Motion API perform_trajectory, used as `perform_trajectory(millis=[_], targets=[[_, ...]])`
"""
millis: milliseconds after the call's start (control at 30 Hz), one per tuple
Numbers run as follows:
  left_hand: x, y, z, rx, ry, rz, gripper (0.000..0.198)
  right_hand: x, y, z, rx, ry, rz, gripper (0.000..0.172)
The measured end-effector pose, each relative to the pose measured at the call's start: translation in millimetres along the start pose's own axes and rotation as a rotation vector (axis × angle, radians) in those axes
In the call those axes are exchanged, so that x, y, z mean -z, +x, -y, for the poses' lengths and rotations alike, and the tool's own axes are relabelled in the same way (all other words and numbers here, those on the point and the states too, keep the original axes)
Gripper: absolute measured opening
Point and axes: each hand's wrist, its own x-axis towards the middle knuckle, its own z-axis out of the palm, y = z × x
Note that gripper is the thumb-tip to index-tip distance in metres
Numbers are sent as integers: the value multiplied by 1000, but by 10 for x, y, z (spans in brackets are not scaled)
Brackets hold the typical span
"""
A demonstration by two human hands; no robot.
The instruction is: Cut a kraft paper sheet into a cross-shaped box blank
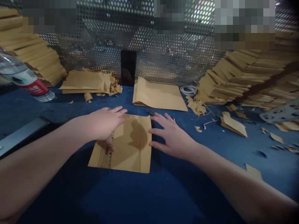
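Observation:
A brown kraft paper sheet (127, 157) with fold creases lies flat on the blue table. Across its left part runs a see-through strip with dark marks (109, 157), which looks like a clear ruler. My left hand (102, 123) rests over this strip and the sheet's far left area, fingers stretched out and thumb pointing toward me. At the sheet's right edge is my right hand (171, 137), fingers spread and the tips touching or just over the edge. A dark, thin tool (150, 112) lies by its fingertips, partly hidden, so its kind is unclear.
Behind the sheet lie a folded brown paper stack (161, 95) and a dark phone-like slab (128, 67) against the perforated metal panel (98, 43). Brown paper piles (32, 46) rise on both sides. A water bottle (30, 82), tape roll (188, 90) and paper scraps (197, 105) lie around.

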Motion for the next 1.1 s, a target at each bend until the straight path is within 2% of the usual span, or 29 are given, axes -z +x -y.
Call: perform_trajectory(millis=[67,267,567,800,967,1100], targets=[[16,-30,37,-35,-7,10,90,-47,0,-50,23,-26,-8,30],[45,-38,213,48,-45,-33,84,-177,2,-99,78,-84,-37,48],[2,145,320,53,-132,-143,62,-174,-13,-134,57,-127,-92,60],[-4,160,425,-32,-192,-116,47,-108,17,-348,-201,-165,-209,46],[38,99,408,-46,-241,-74,43,-133,34,-426,-261,-107,-171,38],[64,71,384,-28,-259,-56,43,-140,44,-394,-345,11,-220,36]])
